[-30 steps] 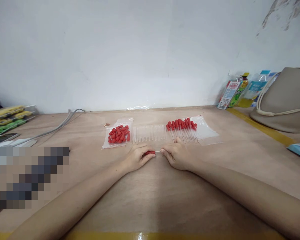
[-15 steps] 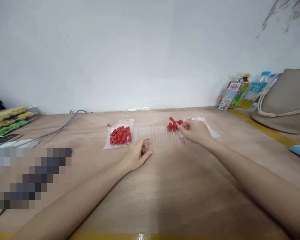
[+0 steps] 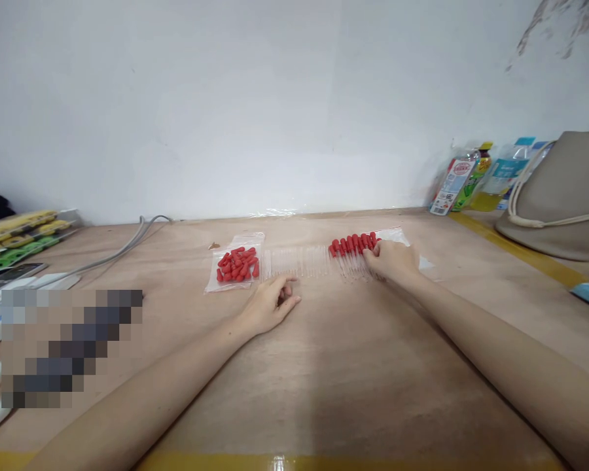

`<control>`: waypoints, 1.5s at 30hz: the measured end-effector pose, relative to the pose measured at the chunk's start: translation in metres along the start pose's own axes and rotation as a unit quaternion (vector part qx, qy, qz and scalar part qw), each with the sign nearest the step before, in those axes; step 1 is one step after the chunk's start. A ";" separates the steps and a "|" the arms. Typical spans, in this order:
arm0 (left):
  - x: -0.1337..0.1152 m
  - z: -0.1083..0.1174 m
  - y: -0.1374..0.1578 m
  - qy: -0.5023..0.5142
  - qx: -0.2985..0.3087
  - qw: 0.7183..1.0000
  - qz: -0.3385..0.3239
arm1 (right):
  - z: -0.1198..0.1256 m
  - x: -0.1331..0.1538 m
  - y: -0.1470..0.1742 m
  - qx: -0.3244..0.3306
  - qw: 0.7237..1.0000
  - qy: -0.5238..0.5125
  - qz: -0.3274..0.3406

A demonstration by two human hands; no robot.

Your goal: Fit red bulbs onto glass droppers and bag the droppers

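Note:
My left hand rests on the table, thumb and fingers apart, with nothing in it. Just beyond it lies a row of clear glass tubes. To its left, red rubber bulbs sit on a clear plastic bag. Right of the bare tubes, several droppers with red bulbs lie side by side, bulbs toward the wall. My right hand is at the right end of these droppers, fingers pinched on one of them; its fingers partly hide it.
A white plastic bag lies behind my right hand. Bottles and a carton stand at the back right beside a beige bag. On the left are a grey cable, yellow and green packs and a blurred-out patch.
My right hand has moved a little right and down with the dropper, to the end of the red-bulbed row. My left hand stays where it was.

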State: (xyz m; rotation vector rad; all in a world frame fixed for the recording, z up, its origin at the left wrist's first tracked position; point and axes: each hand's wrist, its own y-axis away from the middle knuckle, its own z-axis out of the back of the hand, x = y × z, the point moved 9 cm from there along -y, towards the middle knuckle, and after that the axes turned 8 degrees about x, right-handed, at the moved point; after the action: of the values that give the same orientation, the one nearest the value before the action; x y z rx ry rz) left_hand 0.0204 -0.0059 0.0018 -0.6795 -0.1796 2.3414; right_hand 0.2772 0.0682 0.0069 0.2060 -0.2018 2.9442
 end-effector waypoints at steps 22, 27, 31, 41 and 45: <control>0.043 0.063 0.012 -0.300 -0.195 0.922 0.146 | -0.021 0.104 -0.002 0.052 0.995 0.054 0.065; 0.056 0.067 0.015 -0.339 -0.184 0.906 0.172 | -0.020 0.105 0.003 0.016 0.996 0.050 0.073; 0.054 0.064 0.014 -0.343 -0.176 0.911 0.146 | 0.001 0.109 0.029 -0.108 0.983 0.035 0.146; 0.036 0.066 0.015 -0.342 -0.196 0.912 0.111 | 0.006 0.090 0.108 -0.170 0.886 -0.140 0.407; 0.007 0.050 0.011 -0.253 -0.156 0.955 0.017 | 0.007 0.080 0.115 -0.171 0.873 -0.151 0.431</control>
State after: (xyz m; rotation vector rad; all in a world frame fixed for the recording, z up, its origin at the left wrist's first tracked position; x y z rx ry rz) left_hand -0.0161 -0.0077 0.0379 -0.2074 -0.7846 2.5032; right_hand 0.1778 -0.0312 0.0117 0.6760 -1.1168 3.6198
